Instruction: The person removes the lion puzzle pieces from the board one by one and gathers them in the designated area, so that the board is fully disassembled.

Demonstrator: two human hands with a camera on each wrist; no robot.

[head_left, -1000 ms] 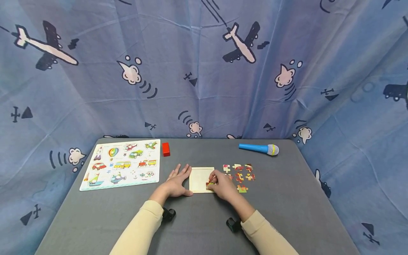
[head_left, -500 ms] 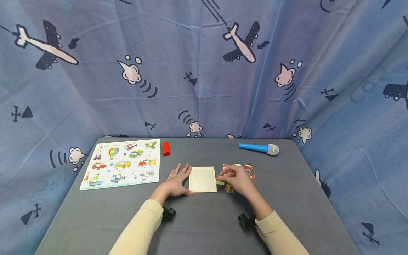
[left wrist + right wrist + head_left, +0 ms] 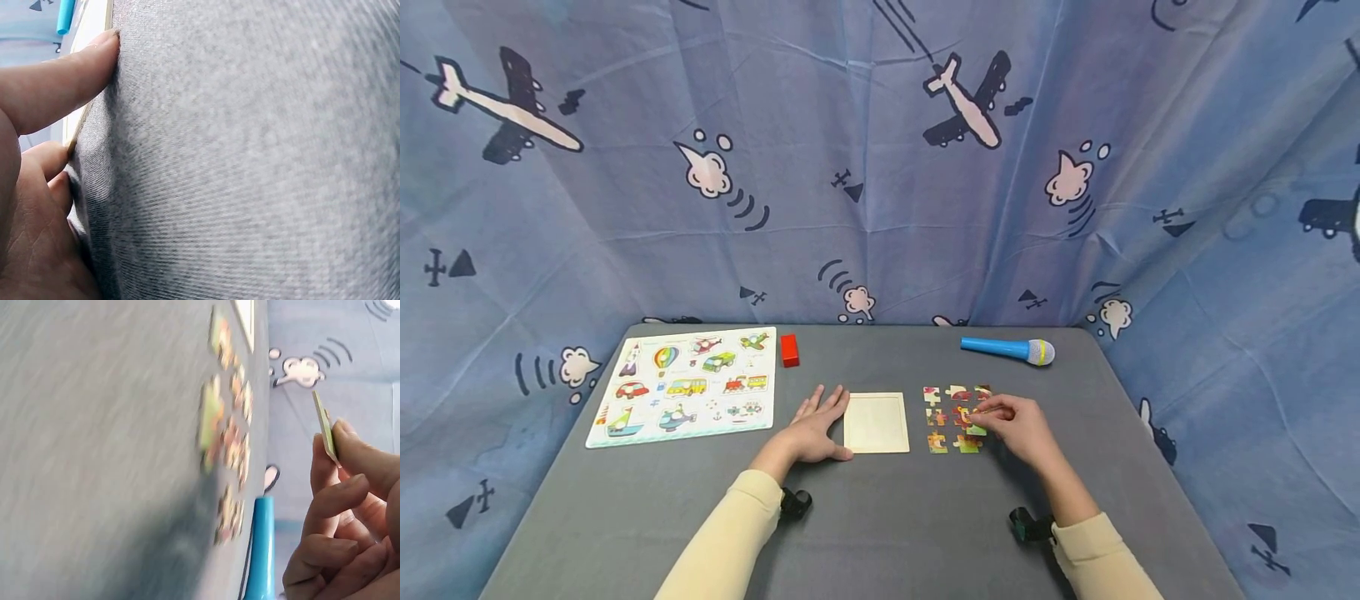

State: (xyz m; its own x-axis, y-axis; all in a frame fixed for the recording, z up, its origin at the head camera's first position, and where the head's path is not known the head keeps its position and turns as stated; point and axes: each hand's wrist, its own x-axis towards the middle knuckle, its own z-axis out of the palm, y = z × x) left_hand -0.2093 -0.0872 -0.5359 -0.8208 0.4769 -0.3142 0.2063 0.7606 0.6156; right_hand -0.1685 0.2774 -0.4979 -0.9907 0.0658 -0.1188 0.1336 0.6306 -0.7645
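My left hand point(image 3: 808, 437) lies with its fingers spread beside the square wooden puzzle tray point(image 3: 876, 423). In the left wrist view, its thumb point(image 3: 94, 62) is right at the tray's edge. My right hand point(image 3: 1021, 427) pinches a jigsaw piece point(image 3: 326, 431) between thumb and fingertips, with a green side showing in the right wrist view. It is raised over the right side of a group of loose jigsaw pieces point(image 3: 937, 418). These lie in loose rows to the right of the tray, and the hand covers part of the rightmost ones.
A picture board point(image 3: 700, 417) with printed vehicles lies at the left of the grey table point(image 3: 865, 525). Next to its far right corner stands a red block point(image 3: 789, 351). Behind the loose pieces lies a blue toy microphone point(image 3: 1000, 347). A patterned curtain point(image 3: 775, 267) hangs behind the table.
My right hand has lifted the jigsaw piece from the tray's lower right corner and carried it right, across the loose pieces. The left hand stays by the tray.
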